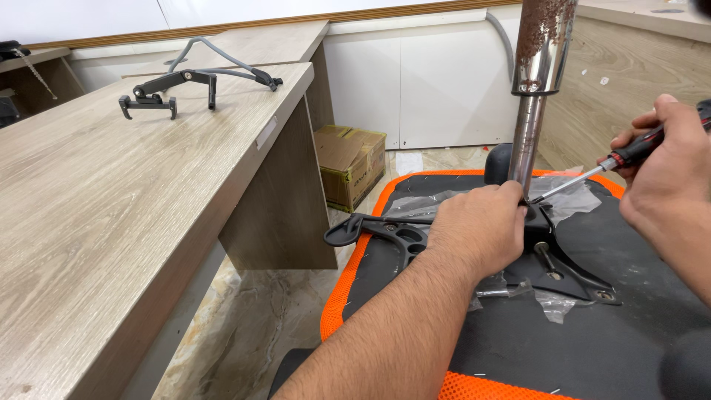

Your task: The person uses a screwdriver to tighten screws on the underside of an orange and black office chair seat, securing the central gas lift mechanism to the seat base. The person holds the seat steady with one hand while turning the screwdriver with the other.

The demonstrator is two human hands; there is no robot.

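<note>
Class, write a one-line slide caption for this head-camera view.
Left hand steadies the black metal chair mechanism beside the chrome gas cylinder while the right hand works a red-and-black-handled screwdriver.

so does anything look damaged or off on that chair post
Yes: the upper part of the chrome post is speckled with brown, rust-like patches, while the thinner section below shines clean. Torn clear plastic lies crumpled around its base.

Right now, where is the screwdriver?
In the head view, at the right: the right hand holds the screwdriver, its tip at the foot of the chrome column, beside the left hand.
</note>
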